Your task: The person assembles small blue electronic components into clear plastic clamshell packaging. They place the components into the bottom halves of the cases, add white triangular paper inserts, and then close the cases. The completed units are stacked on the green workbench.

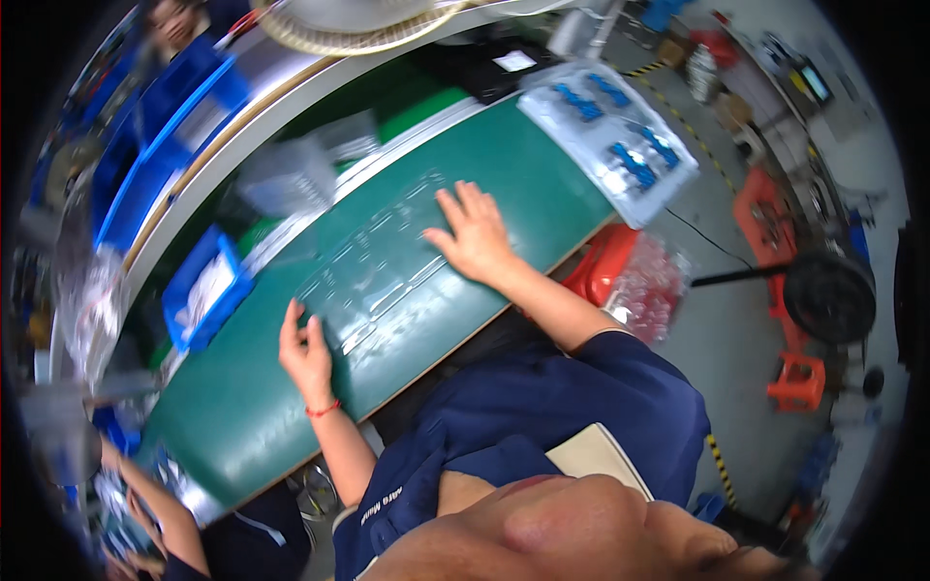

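Observation:
A clear moulded plastic tray (387, 266) lies on the green tabletop (242, 416) between my hands. My left hand (307, 360) is open beside the tray's left end, its thumb and fingers apart. At the tray's right end, my right hand (475, 237) is open with its fingers spread, over or touching the edge; which of the two I cannot tell. Neither hand holds anything. Beyond my right hand, a white tray (668, 198) carries several blue parts (635, 165) at the table's far right end.
A blue bin (205, 289) with pale contents stands at the table's left back edge. Clear plastic packaging (286, 174) sits behind the work surface. To the right are a red container (603, 263) and bagged clear plastic (651, 286). A co-worker's arm (170, 504) shows at lower left.

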Available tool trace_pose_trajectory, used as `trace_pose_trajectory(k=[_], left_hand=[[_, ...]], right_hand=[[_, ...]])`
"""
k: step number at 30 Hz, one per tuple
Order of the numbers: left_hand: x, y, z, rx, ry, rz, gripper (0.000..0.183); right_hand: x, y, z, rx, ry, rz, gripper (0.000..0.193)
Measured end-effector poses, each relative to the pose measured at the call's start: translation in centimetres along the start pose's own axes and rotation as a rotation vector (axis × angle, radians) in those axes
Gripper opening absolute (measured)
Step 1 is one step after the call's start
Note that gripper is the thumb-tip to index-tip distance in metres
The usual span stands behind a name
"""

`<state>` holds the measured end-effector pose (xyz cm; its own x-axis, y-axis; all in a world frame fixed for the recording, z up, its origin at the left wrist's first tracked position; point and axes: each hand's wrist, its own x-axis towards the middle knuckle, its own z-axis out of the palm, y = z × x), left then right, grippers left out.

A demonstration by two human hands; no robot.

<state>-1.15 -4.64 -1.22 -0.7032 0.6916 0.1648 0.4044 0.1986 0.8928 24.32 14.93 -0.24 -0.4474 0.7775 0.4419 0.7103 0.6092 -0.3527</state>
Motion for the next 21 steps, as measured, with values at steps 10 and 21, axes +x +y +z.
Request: trace_pose_trajectory(k=[10, 21], left_hand=[[0.8, 0.6, 0.0, -0.228, 0.016, -0.126, 0.040], [1.7, -1.7, -0.3, -0.204, 0.250, -0.100, 0.025]], right_hand=[[2.3, 24.7, -16.0, -0.443, 0.448, 0.487, 0.032], [3.6, 35.2, -18.3, -0.773, 0.125, 0.511, 0.072]])
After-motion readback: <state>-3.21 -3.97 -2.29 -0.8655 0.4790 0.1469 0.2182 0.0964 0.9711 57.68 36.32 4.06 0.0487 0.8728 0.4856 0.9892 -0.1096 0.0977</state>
